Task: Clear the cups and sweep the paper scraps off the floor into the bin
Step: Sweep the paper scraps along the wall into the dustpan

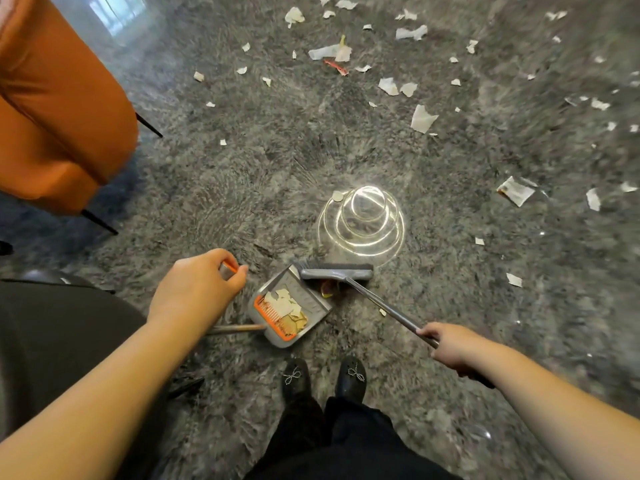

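A grey dustpan (311,299) with an orange comb edge lies on the shaggy grey carpet and holds several paper scraps (287,306). My left hand (195,289) grips the top of the dustpan's upright handle (227,270). My right hand (450,344) grips the metal pole of a grey broom (336,273), whose head sits at the pan's mouth over a small yellow-red scrap (327,289). A stack of clear plastic cups (362,220) lies on the carpet just beyond the broom. Many white paper scraps (422,117) are scattered over the far carpet.
An orange chair (59,109) with thin black legs stands at the left. My feet in black shoes (323,375) stand just behind the dustpan. A red wrapper scrap (336,66) lies among the far paper. A dark object fills the lower left.
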A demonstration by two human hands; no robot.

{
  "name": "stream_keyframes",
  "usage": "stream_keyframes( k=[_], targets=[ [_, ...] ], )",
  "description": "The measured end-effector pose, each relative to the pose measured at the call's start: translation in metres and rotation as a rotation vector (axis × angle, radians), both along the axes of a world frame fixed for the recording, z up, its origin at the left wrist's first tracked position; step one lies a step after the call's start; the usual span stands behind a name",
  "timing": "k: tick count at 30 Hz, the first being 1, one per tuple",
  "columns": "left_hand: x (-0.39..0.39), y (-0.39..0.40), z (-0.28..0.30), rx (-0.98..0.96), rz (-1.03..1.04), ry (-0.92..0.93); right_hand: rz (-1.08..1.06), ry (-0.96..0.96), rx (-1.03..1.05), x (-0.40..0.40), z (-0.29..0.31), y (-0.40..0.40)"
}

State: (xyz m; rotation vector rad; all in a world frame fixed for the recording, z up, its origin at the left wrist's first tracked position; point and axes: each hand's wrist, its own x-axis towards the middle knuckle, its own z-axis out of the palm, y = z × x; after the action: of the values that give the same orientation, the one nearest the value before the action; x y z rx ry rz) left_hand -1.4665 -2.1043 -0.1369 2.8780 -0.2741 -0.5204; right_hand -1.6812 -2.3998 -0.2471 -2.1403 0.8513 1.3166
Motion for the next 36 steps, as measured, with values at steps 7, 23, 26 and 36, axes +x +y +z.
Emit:
stream_keyframes(
  k=[7,23,26,36],
  targets=[
    [-0.012,-0.041,-0.005,0.004,-0.123,0.003,-0.136,-0.006,-0.017,-0.053,0.002,-0.021],
    [-0.004,-0.107,-0.01,-0.011,-0.424,0.019,-0.506,0.0,0.091,-0.12,0.018,-0.01],
    [0.004,-0.109,-0.009,0.019,-0.498,0.023,-0.61,-0.01,0.135,-0.114,0.01,0.01],
    [0.007,-0.107,-0.014,0.038,-0.648,-0.001,-0.876,-0.077,0.356,-0.076,0.012,0.081]
  ],
)
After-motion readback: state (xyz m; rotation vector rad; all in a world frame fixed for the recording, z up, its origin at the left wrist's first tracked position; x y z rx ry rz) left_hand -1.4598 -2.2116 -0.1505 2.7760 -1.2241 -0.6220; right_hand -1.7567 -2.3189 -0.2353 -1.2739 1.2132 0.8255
